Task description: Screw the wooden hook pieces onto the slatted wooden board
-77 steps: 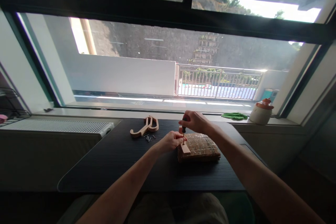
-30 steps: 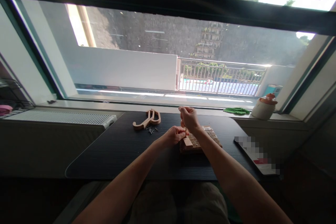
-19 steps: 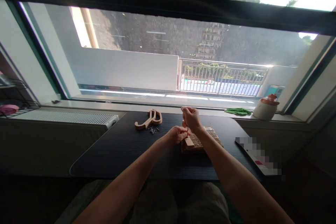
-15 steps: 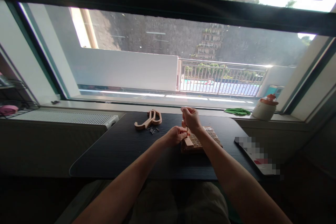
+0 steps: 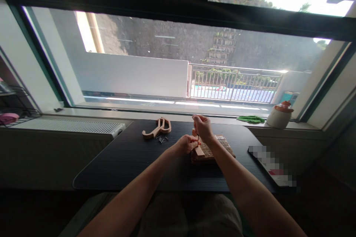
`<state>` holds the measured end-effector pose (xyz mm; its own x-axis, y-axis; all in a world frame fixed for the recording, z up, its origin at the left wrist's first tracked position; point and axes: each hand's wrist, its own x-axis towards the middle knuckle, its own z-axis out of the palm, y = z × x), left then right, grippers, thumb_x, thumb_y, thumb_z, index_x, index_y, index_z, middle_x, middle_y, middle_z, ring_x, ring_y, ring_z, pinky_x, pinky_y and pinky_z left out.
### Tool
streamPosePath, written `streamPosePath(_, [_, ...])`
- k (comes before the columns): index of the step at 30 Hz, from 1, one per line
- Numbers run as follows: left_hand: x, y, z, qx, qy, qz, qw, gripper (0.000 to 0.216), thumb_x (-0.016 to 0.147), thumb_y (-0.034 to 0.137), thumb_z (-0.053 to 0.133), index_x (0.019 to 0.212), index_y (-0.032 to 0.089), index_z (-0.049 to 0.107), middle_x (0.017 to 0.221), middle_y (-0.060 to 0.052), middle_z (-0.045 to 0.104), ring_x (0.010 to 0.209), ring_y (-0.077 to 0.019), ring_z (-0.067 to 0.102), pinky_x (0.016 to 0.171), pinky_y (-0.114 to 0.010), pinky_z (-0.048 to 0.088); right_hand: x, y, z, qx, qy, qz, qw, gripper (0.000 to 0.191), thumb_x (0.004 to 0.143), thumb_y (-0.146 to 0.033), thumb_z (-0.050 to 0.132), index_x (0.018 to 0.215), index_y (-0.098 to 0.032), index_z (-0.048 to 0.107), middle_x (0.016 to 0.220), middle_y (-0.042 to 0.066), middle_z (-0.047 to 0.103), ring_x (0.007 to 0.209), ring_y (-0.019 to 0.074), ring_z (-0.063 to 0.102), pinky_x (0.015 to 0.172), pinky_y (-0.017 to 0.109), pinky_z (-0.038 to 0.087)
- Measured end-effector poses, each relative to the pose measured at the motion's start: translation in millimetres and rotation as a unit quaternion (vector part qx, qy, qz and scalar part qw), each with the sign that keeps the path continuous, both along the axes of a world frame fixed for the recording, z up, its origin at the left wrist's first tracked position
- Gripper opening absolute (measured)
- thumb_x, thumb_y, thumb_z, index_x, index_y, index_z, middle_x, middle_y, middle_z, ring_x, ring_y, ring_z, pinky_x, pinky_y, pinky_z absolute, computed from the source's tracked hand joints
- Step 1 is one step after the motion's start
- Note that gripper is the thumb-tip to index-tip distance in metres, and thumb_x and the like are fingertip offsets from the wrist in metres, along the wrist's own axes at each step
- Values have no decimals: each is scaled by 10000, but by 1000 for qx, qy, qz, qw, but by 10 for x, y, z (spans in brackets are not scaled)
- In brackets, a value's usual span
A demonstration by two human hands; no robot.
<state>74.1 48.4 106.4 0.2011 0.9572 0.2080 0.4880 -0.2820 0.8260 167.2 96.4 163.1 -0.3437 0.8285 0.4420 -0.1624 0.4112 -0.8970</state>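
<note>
My right hand (image 5: 203, 126) is closed in a fist above a light wooden piece (image 5: 199, 151). A thin dark shaft (image 5: 198, 137) runs down from that fist; the tool's handle is hidden inside it. Directly below, my left hand (image 5: 188, 143) is closed at the wooden piece, its fingertips pinched close to the shaft's lower end. Just what lies between those fingertips is too small to see. The wooden piece rests on the left side of a rough, woven-looking brown block (image 5: 222, 145). Several screws (image 5: 161, 139) lie loose to the left, beside curved wooden hooks (image 5: 158, 129).
The dark table (image 5: 116, 166) stands against the window sill. On its right side lies a flat, blurred-out object (image 5: 271, 166). A green cloth (image 5: 251, 119) and a white pot with a brown lid (image 5: 279, 116) sit on the sill. A radiator (image 5: 75, 124) is at left.
The view has shifted very slightly. Both hands stay at the wooden piece, with the right fist barely changed in its pose above it.
</note>
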Motion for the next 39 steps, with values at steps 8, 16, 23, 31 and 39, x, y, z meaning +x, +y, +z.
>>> streamPosePath(8, [-8,-60,98,-16,-40,-2,999,380,761,427,499,730,83,658,679,-45,614,625,-132,514,588,-229,382,116,-4,226,105,-214,54,970,197,706,-328,504,620,-154,545,533,-29,486,477,82,420,451,200,314])
streamPosePath(16, [45,-17,151,-61,-70,-2,996,331,717,387,562,748,73,662,673,-40,612,606,-115,502,567,-218,362,633,94,709,321,-486,59,811,320,700,-184,521,989,-194,658,819,35,660,664,128,539,610,221,373])
streamPosePath(23, [37,44,101,-77,-75,-12,994,359,720,383,555,855,72,675,768,-75,650,675,-144,545,624,-240,402,502,102,706,357,-498,2,791,186,736,-240,541,817,-179,696,751,56,662,608,139,523,553,244,328])
streamPosePath(31, [44,-6,165,-77,-44,3,996,349,718,386,541,796,70,668,728,-59,632,650,-135,527,602,-234,386,538,99,676,328,-532,-48,779,372,745,-501,530,762,-154,663,664,54,631,530,123,497,499,239,299])
streamPosePath(39, [45,-1,144,-73,-49,-3,996,359,713,401,551,836,88,678,805,-68,642,709,-156,543,631,-245,399,583,63,798,353,-533,26,768,271,765,-246,495,982,-200,650,830,26,662,668,117,545,574,208,341])
